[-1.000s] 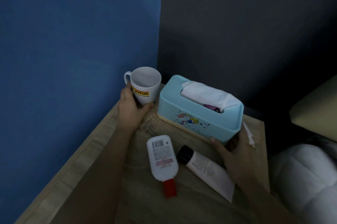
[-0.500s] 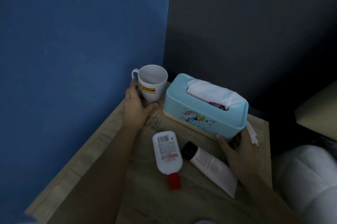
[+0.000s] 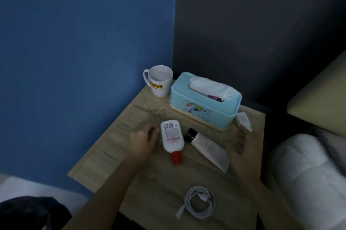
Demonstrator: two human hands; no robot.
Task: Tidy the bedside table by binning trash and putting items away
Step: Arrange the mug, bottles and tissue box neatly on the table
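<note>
**Bedside table: both hands free, clutter waiting**

Wood top, tucked into the blue corner. Dead centre, the white bottle lies flat with the tube just beside it. The left hand is loosely curled by the bottle, gripping nothing. The right hand is spread and empty, fingertips near a paper scrap, probably bin-bound. Mug and tissue box stand at the back, seemingly parked. A coiled cable lies nearest.

One head-worn camera looks steeply down from close above the bedside table, facing the wall corner behind it.
</note>
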